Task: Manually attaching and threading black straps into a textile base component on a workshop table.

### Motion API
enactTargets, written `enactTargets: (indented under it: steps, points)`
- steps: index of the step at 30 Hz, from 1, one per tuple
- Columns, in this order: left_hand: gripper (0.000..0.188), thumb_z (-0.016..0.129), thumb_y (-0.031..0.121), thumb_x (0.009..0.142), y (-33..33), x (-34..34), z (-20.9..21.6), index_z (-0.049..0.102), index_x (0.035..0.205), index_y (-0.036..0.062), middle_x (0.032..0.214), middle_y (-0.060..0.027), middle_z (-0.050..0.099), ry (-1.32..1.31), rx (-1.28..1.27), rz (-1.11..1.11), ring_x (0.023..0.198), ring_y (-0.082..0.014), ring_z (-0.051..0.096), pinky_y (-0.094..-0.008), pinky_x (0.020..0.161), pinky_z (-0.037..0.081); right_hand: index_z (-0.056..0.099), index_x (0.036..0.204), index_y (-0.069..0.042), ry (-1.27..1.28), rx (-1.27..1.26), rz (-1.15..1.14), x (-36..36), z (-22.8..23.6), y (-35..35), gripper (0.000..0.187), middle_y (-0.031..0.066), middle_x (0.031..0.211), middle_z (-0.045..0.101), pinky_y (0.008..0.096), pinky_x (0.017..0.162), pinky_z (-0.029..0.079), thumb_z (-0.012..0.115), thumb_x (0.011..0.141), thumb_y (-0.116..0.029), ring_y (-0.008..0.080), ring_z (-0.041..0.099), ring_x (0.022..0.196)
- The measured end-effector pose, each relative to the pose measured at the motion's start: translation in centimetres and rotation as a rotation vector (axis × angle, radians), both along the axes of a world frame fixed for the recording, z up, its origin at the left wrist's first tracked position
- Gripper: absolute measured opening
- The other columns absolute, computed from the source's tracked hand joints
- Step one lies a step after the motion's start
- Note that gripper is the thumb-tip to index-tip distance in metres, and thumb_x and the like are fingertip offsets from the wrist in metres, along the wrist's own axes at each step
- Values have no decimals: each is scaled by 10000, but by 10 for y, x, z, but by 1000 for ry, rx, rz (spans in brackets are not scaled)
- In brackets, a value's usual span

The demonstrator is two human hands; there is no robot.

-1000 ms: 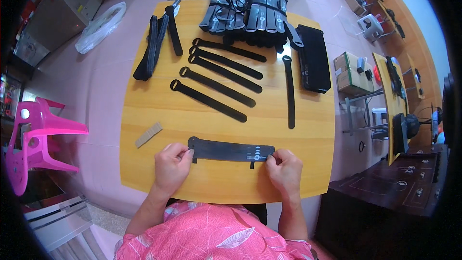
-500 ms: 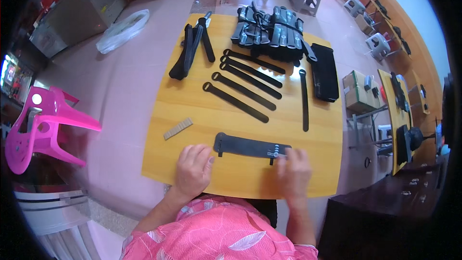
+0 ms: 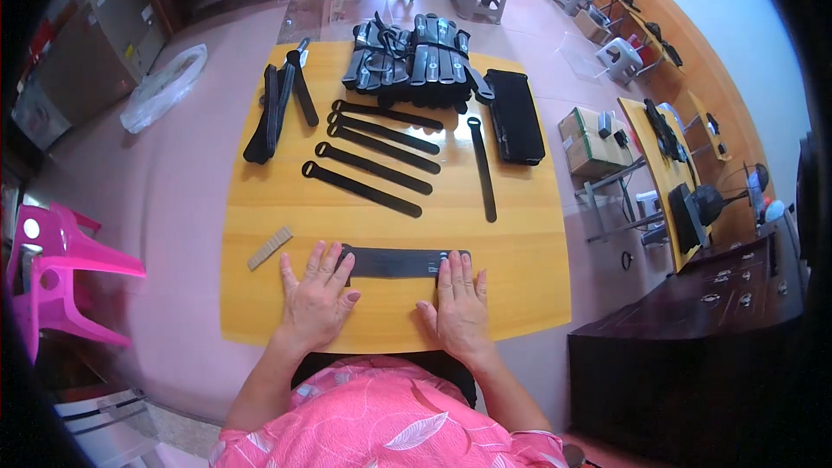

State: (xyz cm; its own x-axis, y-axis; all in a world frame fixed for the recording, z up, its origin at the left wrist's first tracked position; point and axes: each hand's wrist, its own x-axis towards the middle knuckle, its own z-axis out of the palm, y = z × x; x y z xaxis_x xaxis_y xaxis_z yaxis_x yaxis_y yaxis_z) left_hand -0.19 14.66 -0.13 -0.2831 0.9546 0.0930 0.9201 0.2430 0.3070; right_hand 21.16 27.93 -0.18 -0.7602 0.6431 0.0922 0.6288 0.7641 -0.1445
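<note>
Touching a flat black strip (image 3: 394, 263) by the yellow tabletop's (image 3: 524, 269) near edge, my open, empty hands (image 3: 317, 299) (image 3: 461, 310) are risking uneven pushes skewing it.

My left grip (image 3: 319, 302) is lying palm down, its fingers (image 3: 313, 265) fanning forward and its thumb (image 3: 350, 297) pointing inward. My right grip (image 3: 461, 316) is also facing palm down, fingers stretching forward closer together, thumb angling left. Both my bare forearms (image 3: 267, 388) are slanting inward toward the wrists.
</note>
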Motion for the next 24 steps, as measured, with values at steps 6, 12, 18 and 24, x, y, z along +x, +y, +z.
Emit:
enactTargets:
  steps: [6,12,18,24]
  points:
    - [549,404,431,989,-1,-7,3,472,1383,56,1473,-128,416,-175,18,10,1405,-322,305,-689,1076,64,406,1383,60,72,-41,4,0,6,3,648,255,1461,373,510,1124,252,624,885,-291,377,351,1374]
    - [575,466,393,979,-11,-11,-8,448,1363,-35,1421,-224,441,-294,296,73,1369,-374,350,-603,1120,106,617,1070,9,581,-69,-276,4,20,83,242,218,1075,592,418,839,477,620,870,-127,378,569,1017]
    - [444,613,171,906,-32,-6,5,512,1255,-84,1324,-260,512,-387,528,173,1255,-399,481,-455,1058,369,604,923,-4,282,209,-315,-27,-4,133,170,185,904,561,436,777,475,629,850,-156,357,566,890]
    - [371,642,68,859,-49,13,9,556,1191,-75,1152,-238,613,-484,518,114,1046,-367,618,-387,916,494,580,870,-11,204,198,-355,-7,-2,145,101,176,849,556,452,726,473,575,861,-111,356,572,835]
